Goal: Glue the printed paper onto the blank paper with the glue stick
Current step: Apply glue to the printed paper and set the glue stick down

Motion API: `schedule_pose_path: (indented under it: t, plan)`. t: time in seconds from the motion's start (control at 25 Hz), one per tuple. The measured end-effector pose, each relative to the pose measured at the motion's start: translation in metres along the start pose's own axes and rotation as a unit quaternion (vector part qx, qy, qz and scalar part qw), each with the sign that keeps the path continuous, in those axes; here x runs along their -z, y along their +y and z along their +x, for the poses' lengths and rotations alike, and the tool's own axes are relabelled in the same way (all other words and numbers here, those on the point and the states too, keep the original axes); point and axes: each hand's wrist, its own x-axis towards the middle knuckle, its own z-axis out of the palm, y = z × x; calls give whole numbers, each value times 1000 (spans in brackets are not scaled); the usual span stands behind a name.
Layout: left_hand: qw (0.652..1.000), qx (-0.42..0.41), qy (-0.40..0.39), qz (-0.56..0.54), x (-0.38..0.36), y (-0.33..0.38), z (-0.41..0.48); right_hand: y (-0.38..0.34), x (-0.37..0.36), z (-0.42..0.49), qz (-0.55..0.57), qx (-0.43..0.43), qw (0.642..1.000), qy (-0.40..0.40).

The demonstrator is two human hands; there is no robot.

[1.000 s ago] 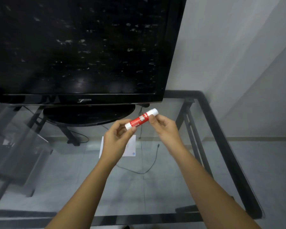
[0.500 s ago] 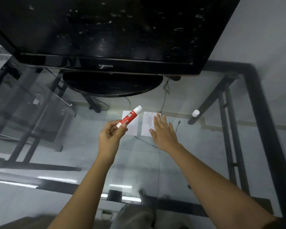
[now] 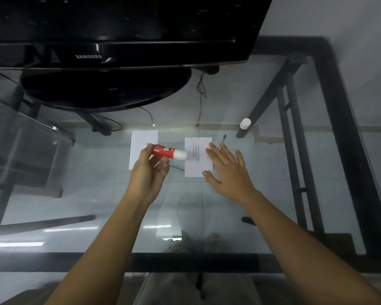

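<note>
My left hand point(image 3: 149, 173) grips a red and white glue stick point(image 3: 168, 152), held level above the glass table with its white tip pointing right. Its white cap point(image 3: 245, 123) stands apart on the glass at the right. A blank white paper point(image 3: 141, 143) lies flat under the left hand. To its right lies the printed paper point(image 3: 195, 157), with lines of small text. My right hand point(image 3: 228, 171) is spread flat, fingers apart, resting on that paper's right edge.
A black Samsung monitor point(image 3: 110, 29) on an oval stand point(image 3: 106, 89) fills the back of the glass table point(image 3: 273, 205). The table's black frame point(image 3: 339, 128) runs along the right and front. Thin cables point(image 3: 200, 102) and floor tiles show through the glass.
The cap came off the glue stick and now stands on the glass at the right. My right hand went down flat onto the printed paper. My left hand tipped the stick level.
</note>
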Motion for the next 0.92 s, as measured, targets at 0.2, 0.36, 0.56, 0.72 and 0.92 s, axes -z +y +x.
schedule_pose_path:
  t: [0.2, 0.36, 0.56, 0.72, 0.92]
  plan:
    - [989, -29, -39, 140, -11, -7, 15, 2, -8, 1, -12, -4, 999, 42]
    - [788, -249, -115, 551, -1, -12, 8, 4, -9, 3, -1, -3, 999, 54]
    - [687, -328, -190, 620, 4, -12, 4, 3, -7, 4, 1, -5, 998, 58]
    - [646, -328, -212, 655, -5, -9, 15, 3, -5, 4, 2, -10, 998, 54]
    - [617, -352, -183, 679, -37, 9, 54, 3, -4, 5, 8, -9, 999, 43]
